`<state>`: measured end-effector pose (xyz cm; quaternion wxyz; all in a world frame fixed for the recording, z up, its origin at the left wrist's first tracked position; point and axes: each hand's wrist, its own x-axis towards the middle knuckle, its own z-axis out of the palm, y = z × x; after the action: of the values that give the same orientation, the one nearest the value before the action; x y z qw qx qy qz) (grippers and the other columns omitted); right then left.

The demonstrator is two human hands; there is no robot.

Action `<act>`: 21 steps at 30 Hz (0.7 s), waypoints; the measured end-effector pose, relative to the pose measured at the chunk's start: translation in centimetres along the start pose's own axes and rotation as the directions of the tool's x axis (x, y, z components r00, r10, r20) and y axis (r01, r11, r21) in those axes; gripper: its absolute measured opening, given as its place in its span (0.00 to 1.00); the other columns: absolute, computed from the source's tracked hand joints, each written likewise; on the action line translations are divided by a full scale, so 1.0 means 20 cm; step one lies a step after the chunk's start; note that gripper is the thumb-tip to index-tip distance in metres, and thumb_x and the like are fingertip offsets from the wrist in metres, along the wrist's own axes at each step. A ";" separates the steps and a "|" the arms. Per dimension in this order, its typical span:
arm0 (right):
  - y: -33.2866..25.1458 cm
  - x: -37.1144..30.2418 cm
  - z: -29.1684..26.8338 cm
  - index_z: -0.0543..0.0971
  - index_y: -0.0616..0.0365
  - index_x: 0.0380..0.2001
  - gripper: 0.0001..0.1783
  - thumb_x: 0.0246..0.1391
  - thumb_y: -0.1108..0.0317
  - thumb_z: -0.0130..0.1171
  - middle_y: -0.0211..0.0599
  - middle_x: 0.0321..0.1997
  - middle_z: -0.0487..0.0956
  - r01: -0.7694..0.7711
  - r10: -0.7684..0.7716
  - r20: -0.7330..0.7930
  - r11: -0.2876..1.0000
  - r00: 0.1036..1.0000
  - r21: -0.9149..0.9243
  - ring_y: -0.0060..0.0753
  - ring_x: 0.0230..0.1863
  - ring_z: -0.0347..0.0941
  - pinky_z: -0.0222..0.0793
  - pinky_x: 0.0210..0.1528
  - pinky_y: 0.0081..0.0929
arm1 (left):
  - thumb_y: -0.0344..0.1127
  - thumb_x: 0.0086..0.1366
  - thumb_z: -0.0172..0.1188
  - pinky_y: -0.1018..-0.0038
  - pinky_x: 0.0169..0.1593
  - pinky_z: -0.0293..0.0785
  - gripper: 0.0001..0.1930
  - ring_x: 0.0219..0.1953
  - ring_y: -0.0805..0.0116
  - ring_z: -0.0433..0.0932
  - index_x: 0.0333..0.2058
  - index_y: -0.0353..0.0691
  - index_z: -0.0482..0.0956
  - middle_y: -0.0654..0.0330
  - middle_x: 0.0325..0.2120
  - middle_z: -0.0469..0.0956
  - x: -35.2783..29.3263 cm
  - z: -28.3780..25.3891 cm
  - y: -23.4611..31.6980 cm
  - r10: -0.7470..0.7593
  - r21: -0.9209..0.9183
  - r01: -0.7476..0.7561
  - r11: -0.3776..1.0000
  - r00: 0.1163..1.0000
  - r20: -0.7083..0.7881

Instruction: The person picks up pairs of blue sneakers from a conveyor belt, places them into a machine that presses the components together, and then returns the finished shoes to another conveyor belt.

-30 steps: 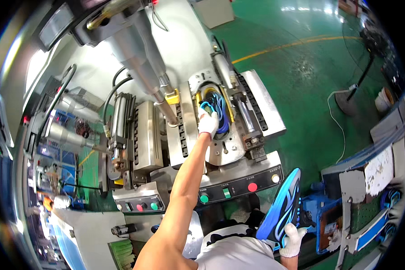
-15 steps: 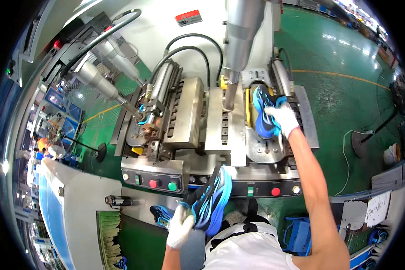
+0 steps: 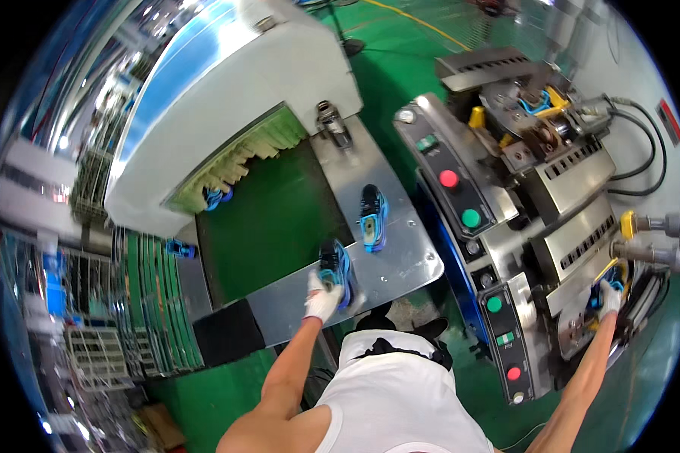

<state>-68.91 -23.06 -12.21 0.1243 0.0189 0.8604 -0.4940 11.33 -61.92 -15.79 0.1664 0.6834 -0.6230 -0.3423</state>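
My left hand (image 3: 323, 297), in a white glove, is closed on the heel end of a black and blue sports shoe (image 3: 338, 266) at the near edge of a metal table (image 3: 406, 260). Whether the sole rests on the metal, I cannot tell. Just beyond, a matching shoe (image 3: 371, 220) stands upright on that table. Far to the right, my gloved right hand (image 3: 609, 300) grips another blue and black shoe (image 3: 616, 279) in the near station of a pressing machine (image 3: 574, 249); my hand and the machine parts partly hide it.
A green conveyor belt (image 3: 272, 226) runs out from under a fringed curtain (image 3: 242, 155), where another shoe (image 3: 217, 198) shows. A dark metal cylinder (image 3: 332, 124) stands on the table's far part. Button panels (image 3: 499, 332) line the machine's front, and black hoses (image 3: 646, 162) curve behind it.
My view has swung left toward the conveyor. My left hand has carried its shoe from before the machine to the metal table. My right hand stays at the shoe in the machine.
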 end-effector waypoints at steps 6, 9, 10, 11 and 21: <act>-0.58 -1.47 0.65 0.59 0.68 0.71 0.43 0.61 0.56 0.64 0.55 0.73 0.65 0.580 -0.695 -0.018 0.614 0.719 -0.535 0.48 0.71 0.65 0.59 0.72 0.37 | 0.48 0.51 0.74 0.57 0.62 0.70 0.45 0.57 0.43 0.75 0.63 0.38 0.63 0.43 0.54 0.75 0.03 0.30 -0.13 -0.081 0.011 0.082 0.997 0.993 -0.086; -0.37 -1.96 1.06 0.53 0.65 0.74 0.43 0.62 0.62 0.59 0.55 0.78 0.55 0.634 -0.660 0.226 0.483 0.717 -0.603 0.49 0.78 0.52 0.46 0.79 0.39 | 0.51 0.50 0.74 0.56 0.64 0.67 0.48 0.61 0.43 0.71 0.65 0.38 0.61 0.40 0.60 0.69 0.07 0.22 0.02 -0.084 -0.104 0.096 0.990 0.991 0.107; -0.23 -2.05 1.21 0.52 0.65 0.74 0.44 0.61 0.63 0.58 0.55 0.79 0.53 0.611 -0.559 0.295 0.545 0.775 -0.574 0.50 0.79 0.49 0.43 0.80 0.41 | 0.52 0.50 0.74 0.56 0.66 0.65 0.50 0.63 0.42 0.69 0.66 0.38 0.60 0.39 0.62 0.67 0.08 0.22 -0.03 -0.056 -0.076 0.065 0.995 0.992 0.117; -0.19 -2.11 1.36 0.51 0.65 0.75 0.47 0.58 0.61 0.59 0.55 0.79 0.51 0.504 -0.353 0.452 0.067 0.820 -0.861 0.51 0.80 0.45 0.40 0.80 0.44 | 0.56 0.50 0.74 0.56 0.69 0.61 0.55 0.67 0.43 0.64 0.69 0.34 0.55 0.39 0.64 0.64 0.12 0.09 0.07 -0.110 -0.014 0.119 0.993 0.952 0.285; -0.04 -2.21 1.05 0.61 0.65 0.71 0.45 0.52 0.62 0.66 0.60 0.77 0.53 0.401 -0.261 0.341 0.228 0.903 -0.888 0.56 0.77 0.52 0.51 0.76 0.39 | 0.39 0.66 0.55 0.55 0.62 0.70 0.24 0.57 0.41 0.72 0.57 0.32 0.72 0.41 0.54 0.74 1.72 -0.82 -0.88 0.265 0.372 -0.165 0.913 0.935 -0.236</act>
<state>-22.17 -37.41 -11.26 0.0551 -0.2695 0.9573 0.0894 34.99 -95.43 -24.50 0.1671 0.6701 -0.7154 -0.1060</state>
